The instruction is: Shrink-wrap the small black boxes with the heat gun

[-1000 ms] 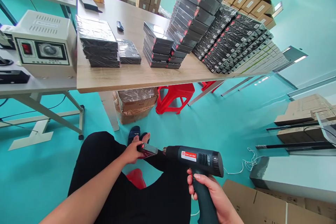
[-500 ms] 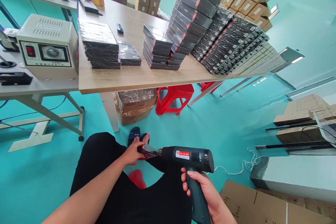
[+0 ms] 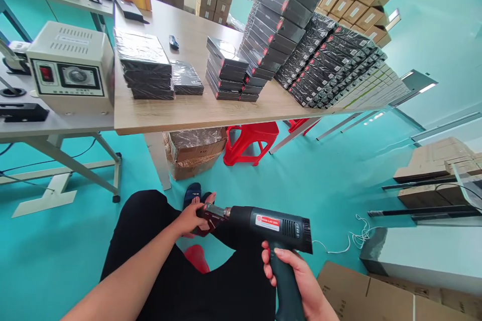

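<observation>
My right hand (image 3: 291, 273) is wrapped round the handle of a dark green heat gun (image 3: 276, 225), which has a red and white label. Its metal nozzle points left, right up against a small dark box (image 3: 211, 214) with a shiny surface. My left hand (image 3: 191, 218) grips that box by its left end, above my lap; the fingers hide part of it. Whether nozzle and box touch, I cannot tell. On the wooden table (image 3: 158, 118) ahead stand a stack of film-wrapped black boxes (image 3: 143, 62), a single wrapped box (image 3: 186, 77) and a short double stack of dark boxes (image 3: 228, 70).
Tall stacks of black boxes (image 3: 280, 15) rise at the table's right. A grey control unit (image 3: 71, 67) sits on the left bench. Under the table are a carton (image 3: 198, 150) and a red stool (image 3: 254, 140). A cardboard box (image 3: 361, 291) lies close at my right.
The heat gun has shifted slightly right and its rear has tipped down a little. The box in my left hand has turned slightly. The camera view has moved very little.
</observation>
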Tool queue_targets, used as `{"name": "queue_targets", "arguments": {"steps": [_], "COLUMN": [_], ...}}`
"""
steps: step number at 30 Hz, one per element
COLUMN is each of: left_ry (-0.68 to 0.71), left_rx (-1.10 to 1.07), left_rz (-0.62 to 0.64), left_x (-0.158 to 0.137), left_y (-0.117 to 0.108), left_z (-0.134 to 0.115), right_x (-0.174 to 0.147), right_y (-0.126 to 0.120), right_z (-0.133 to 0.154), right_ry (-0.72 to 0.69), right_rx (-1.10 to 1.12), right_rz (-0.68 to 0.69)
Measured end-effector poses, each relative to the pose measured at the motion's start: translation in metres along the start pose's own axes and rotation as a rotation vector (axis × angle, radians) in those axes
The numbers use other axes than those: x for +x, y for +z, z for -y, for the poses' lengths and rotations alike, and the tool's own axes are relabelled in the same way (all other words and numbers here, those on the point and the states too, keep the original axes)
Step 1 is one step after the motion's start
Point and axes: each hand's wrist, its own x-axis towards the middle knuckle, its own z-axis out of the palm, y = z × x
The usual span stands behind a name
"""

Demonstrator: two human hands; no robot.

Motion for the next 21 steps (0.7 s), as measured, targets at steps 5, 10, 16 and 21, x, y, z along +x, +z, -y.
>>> {"name": "queue_targets", "arguments": {"steps": [5,10,16,21], "left_ry": [-0.196,-0.189,-0.169,-0.135], "left_rx": [-0.627,-0.841,-0.807,-0.801], "left_rz": [0.067,0.007,-0.026,-0.017], "left_x": [0.001,0.002,0.001,-0.001], "left_y": [-0.017,-0.029,-0.031,-0.034], "left_z": [-0.012,-0.019,-0.015,-0.012], "right_x": [-0.024,-0.041,-0.032,-0.023], "right_y": [-0.033,-0.037,-0.017,-0.004], "right_z": [0.008,0.003,-0.008,-0.007], "right_ry": [0.086,0.165,0.166,0.133], "right_rx": [0.139,0.117,0.062,0.001], "right_rz": [0.041,0.086,0.170,0.240]}}
